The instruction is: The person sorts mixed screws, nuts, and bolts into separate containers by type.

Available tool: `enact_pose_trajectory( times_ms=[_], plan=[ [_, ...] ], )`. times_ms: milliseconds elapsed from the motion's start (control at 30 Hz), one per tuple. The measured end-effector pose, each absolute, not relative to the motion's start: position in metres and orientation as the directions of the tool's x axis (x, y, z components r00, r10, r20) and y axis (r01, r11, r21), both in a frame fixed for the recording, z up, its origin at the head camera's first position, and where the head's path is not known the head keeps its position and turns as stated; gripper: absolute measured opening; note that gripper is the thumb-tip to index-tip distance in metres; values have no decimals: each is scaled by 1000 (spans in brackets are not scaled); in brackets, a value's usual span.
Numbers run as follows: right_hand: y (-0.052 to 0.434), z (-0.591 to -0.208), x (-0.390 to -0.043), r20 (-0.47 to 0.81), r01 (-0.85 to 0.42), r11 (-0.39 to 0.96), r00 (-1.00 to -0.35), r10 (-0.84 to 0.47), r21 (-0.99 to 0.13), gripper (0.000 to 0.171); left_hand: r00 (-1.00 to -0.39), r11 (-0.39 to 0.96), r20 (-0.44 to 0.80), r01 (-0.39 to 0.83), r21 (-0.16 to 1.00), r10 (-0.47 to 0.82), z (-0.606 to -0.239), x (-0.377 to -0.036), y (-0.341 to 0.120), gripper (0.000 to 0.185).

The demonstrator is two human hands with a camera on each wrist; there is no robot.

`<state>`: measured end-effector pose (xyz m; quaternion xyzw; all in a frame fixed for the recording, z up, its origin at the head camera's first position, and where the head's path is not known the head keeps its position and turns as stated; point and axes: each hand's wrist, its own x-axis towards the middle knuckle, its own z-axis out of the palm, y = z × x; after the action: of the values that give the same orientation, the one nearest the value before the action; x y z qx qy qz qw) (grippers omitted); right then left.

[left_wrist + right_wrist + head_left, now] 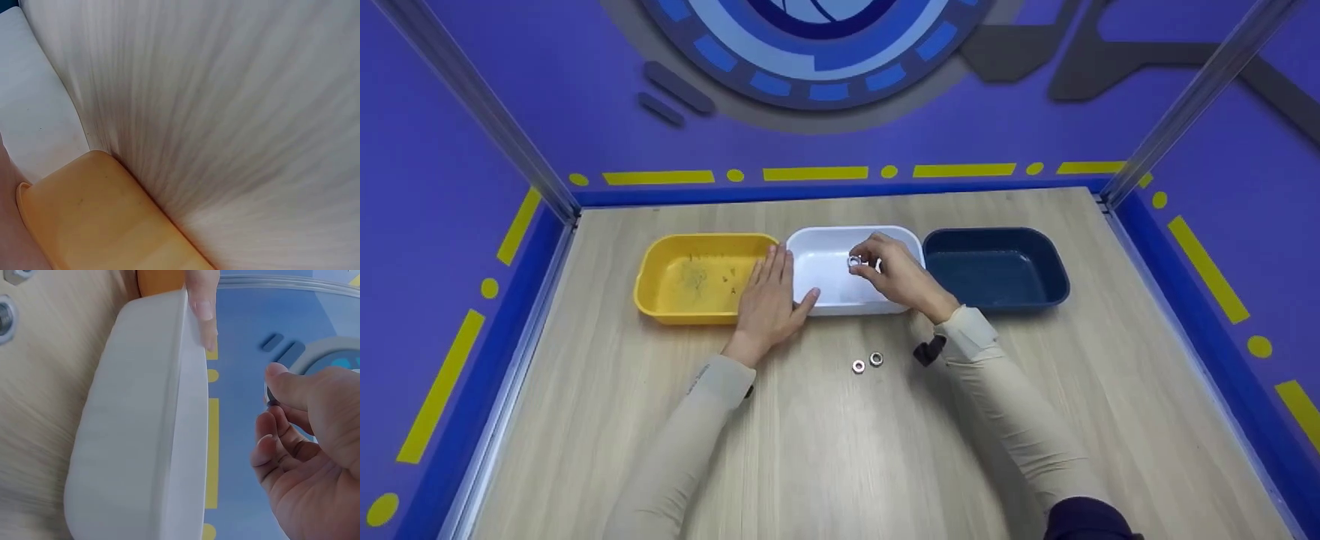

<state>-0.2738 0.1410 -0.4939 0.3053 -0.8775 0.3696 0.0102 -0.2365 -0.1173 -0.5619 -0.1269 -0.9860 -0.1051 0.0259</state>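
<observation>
Head view. Nut [854,261], small, silver, ring-shaped with a dark centre hole, pinched at the fingertips of the right hand [896,276] above the white tray [825,247]. Its faces are too small to make out. Left hand [769,300] lies flat with straight fingers, palm down, across the near rims where the yellow tray [675,259] and the white tray meet; it holds nothing. Dark blue tray [997,266] stands just right of the white one, all three in a row on the wooden desk [840,450]. Two more silver nuts [868,363] lie side by side on the desk, near the front of the white tray. Small specks sit on the yellow tray's floor, not identifiable. A dark strap end shows at the right wrist.

Left wrist view. Yellow tray [101,225] corner, close and blurred, abuts the white tray [34,112] on the pale desk [236,112]. The hand itself is all but out of frame; only a pinkish edge shows at lower left.

Right wrist view. Right hand [315,455] with fingers curled, the thumb and a fingertip closing on the nut [269,395], of which only a thin dark sliver shows. White tray [140,427] fills the middle, seen from outside its wall. A fingertip of the left hand [202,304] rests on its rim. Two nuts are cut off at the upper left edge.
</observation>
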Motion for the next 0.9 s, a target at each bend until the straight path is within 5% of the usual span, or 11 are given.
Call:
enact_pose_trajectory(
  times_ms=[900],
  plan=[
    [124,-510,-317,197,-472,640,-869,-454,-606,21,-962,943,105,269,195,253,-565,-239,-118,94]
  ],
)
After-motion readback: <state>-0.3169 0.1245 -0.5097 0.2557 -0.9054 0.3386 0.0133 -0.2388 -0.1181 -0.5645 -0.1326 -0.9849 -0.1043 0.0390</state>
